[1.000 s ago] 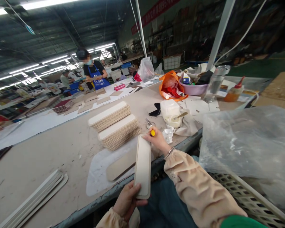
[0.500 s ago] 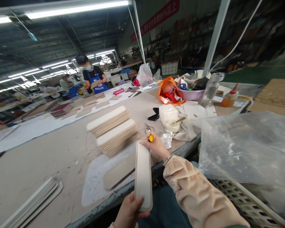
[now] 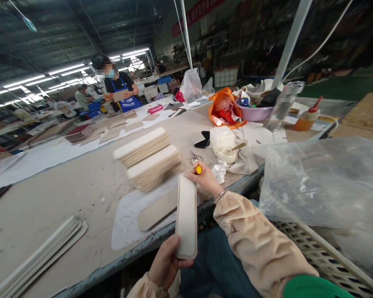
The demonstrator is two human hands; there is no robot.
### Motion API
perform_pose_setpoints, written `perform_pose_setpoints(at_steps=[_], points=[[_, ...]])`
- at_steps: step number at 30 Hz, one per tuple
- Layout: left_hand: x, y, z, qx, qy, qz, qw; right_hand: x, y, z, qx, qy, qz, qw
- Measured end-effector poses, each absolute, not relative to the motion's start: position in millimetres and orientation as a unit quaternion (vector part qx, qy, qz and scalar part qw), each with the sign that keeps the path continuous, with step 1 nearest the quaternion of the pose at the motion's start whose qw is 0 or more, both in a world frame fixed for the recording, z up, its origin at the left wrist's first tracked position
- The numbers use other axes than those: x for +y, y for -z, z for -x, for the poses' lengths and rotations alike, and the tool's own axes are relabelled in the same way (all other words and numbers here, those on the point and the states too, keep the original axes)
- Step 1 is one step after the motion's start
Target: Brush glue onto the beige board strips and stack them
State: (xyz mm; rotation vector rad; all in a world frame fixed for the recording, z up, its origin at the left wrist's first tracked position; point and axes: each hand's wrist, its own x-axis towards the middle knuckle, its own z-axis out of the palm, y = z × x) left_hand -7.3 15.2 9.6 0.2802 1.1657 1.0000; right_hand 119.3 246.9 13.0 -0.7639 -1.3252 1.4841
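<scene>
A long pale panel (image 3: 187, 219) with rounded corners and a raised border slants over the table's near edge. My left hand (image 3: 166, 260) is closed on its lower end, thumb on the face and fingers beneath. At the top end, my right hand (image 3: 205, 179) touches the panel's edge. It is closed round a tool with a yellow end (image 3: 198, 169), whose working part is hidden. Beyond my hands, two stacks of similar panels, a left stack (image 3: 139, 145) and a right stack (image 3: 155, 167), lie side by side. A loose panel (image 3: 157, 213) rests on a white sheet (image 3: 124, 225).
More strips (image 3: 43, 256) lie at the near left. Scissors (image 3: 195, 157), a white tub (image 3: 222, 140), an orange bag (image 3: 225, 107), a purple basin (image 3: 255, 112) and a glue bottle (image 3: 307, 116) stand to the right. A co-worker (image 3: 121, 89) stands across the table.
The view has tilted down slightly. Both hands still hold the panel in nearly the same pose. Across the table, the co-worker has raised a brown piece.
</scene>
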Motion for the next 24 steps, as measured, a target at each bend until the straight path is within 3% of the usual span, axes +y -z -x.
perform_pose_setpoints(at_steps=[16,24], points=[[15,11,7,0.561,-0.453,-0.138,0.679,246,-19,-119,-0.544,-0.603,0.311,0.495],[15,19,15,0.573,-0.463,-0.167,0.655,237,-26,-121,-0.552,-0.643,0.264,0.461]])
